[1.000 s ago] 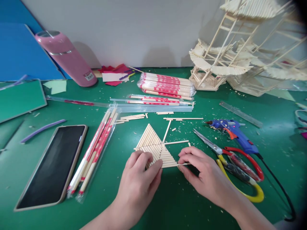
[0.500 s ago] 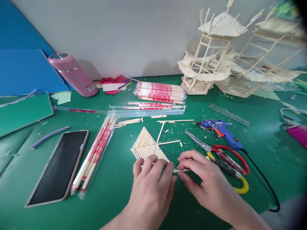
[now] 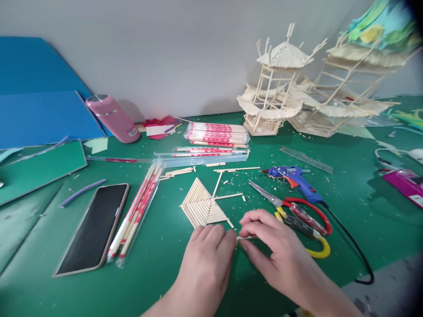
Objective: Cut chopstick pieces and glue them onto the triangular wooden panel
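Note:
A triangular panel of glued wooden sticks (image 3: 202, 206) lies flat on the green table (image 3: 165, 264). My left hand (image 3: 209, 257) rests just below the panel's near edge, fingers together on the table, holding nothing I can see. My right hand (image 3: 271, 246) pinches a short thin wooden stick (image 3: 245, 237) between thumb and fingers, its tip pointing toward my left hand. Loose cut sticks (image 3: 228, 196) lie beyond the panel.
Scissors with red and yellow handles (image 3: 297, 218) and a blue glue gun (image 3: 294, 178) with its black cord lie right of my hands. A phone (image 3: 94, 226), wrapped chopstick packs (image 3: 216, 133), a pink bottle (image 3: 112, 118), a ruler (image 3: 306, 159) and stick-built tower models (image 3: 280, 88) stand around.
My view has tilted up and right, showing more of the tower models. My left hand has slid off the panel toward me; my right hand has carried the stick away from the panel's edge.

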Demonstrator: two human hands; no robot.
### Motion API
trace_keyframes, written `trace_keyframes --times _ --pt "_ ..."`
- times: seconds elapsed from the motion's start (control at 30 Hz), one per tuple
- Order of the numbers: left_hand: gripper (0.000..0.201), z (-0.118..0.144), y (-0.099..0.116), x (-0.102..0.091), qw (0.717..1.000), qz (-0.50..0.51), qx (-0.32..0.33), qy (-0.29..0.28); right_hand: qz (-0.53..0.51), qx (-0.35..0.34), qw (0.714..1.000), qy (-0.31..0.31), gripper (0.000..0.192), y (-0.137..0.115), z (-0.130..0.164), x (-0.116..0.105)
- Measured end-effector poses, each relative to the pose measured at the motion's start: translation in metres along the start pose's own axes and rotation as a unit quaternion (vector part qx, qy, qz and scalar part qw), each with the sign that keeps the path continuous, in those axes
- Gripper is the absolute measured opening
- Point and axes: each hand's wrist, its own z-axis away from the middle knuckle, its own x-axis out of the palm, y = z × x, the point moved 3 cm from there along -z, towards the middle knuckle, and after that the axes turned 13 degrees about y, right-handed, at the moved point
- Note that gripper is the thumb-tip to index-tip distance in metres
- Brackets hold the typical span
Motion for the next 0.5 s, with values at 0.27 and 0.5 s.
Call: trace_keyframes --times 0.27,0.5 --pt "0.021 0.005 -0.009 -0.006 0.994 0.096 -0.051 0.032 0.063 0.005 0.992 0.113 0.02 0.012 0.007 -0.03" --pt "0.017 -0.011 -0.033 -0.025 0.93 0.207 -0.294 0.078 0.212 0.1 0.957 0.172 0.026 0.072 0.041 -0.077"
